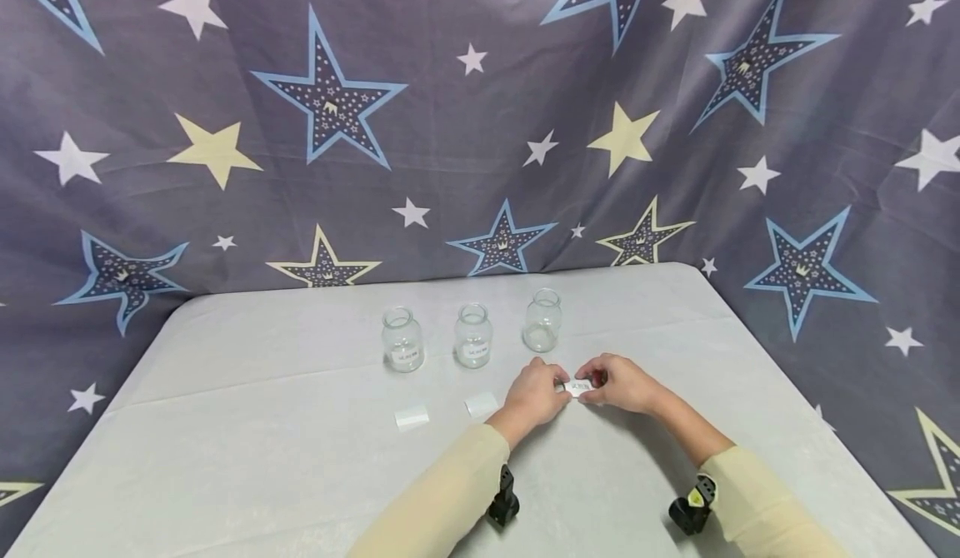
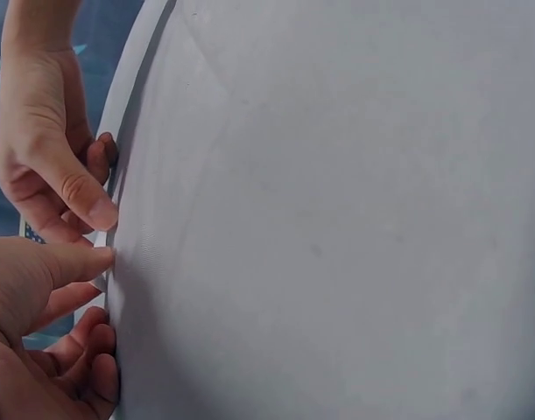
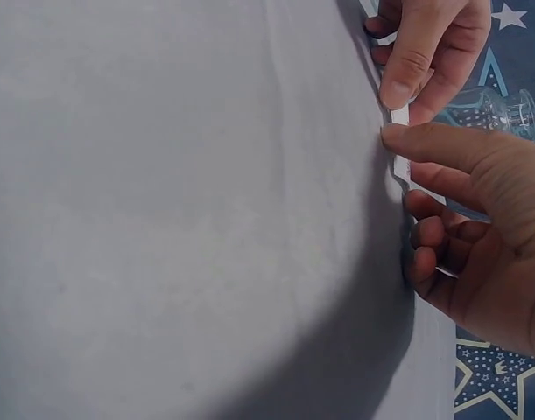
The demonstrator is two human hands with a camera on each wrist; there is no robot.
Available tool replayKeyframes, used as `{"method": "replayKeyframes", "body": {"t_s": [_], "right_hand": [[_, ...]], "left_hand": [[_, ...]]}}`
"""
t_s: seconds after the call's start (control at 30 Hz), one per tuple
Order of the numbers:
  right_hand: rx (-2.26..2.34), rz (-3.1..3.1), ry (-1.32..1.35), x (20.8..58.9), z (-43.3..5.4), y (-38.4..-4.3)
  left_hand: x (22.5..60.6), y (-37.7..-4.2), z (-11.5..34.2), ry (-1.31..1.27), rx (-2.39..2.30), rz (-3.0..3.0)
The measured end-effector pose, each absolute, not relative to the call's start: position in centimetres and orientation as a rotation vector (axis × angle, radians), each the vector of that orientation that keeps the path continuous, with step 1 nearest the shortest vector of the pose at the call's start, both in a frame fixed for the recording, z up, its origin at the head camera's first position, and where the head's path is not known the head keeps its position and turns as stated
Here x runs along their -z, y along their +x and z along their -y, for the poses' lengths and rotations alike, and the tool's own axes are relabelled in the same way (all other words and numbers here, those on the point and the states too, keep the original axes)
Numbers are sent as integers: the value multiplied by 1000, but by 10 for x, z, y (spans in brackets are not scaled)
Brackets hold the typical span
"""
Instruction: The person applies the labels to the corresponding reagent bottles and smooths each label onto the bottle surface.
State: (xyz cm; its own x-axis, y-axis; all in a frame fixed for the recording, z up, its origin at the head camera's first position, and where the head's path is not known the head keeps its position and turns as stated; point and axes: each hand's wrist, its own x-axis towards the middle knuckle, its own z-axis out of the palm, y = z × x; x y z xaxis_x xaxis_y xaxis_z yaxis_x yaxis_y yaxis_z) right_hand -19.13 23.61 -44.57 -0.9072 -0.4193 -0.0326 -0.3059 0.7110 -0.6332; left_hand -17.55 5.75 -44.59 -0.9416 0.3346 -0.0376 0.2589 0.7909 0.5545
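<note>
A small white label (image 1: pixel 578 387) with dark printing is stretched between both hands, low over the table. My left hand (image 1: pixel 534 396) pinches its left end between thumb and fingers. At the opposite end my right hand (image 1: pixel 621 384) pinches it the same way. In the right wrist view the label (image 3: pixel 401 166) shows edge-on as a thin white strip at the fingertips. Just beyond the hands stands an upright clear glass jar (image 1: pixel 542 321) with no label showing. Two more glass jars, one in the middle (image 1: pixel 473 337) and one at left (image 1: pixel 403 341), carry white printed labels.
Two pale rectangular slips lie left of the hands, one slip (image 1: pixel 412 417) farther left and another slip (image 1: pixel 481 405) close to the left wrist. A white cloth covers the table (image 1: pixel 262 450). Behind it hangs a grey star-patterned curtain (image 1: pixel 450 150).
</note>
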Motion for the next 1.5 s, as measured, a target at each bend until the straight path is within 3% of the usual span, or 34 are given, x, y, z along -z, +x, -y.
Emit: {"method": "replayKeyframes", "body": {"t_s": [1.5], "right_hand": [[1122, -2752, -653, 434, -221, -187]], "left_hand": [[446, -175, -18, 381, -1512, -2487]]}}
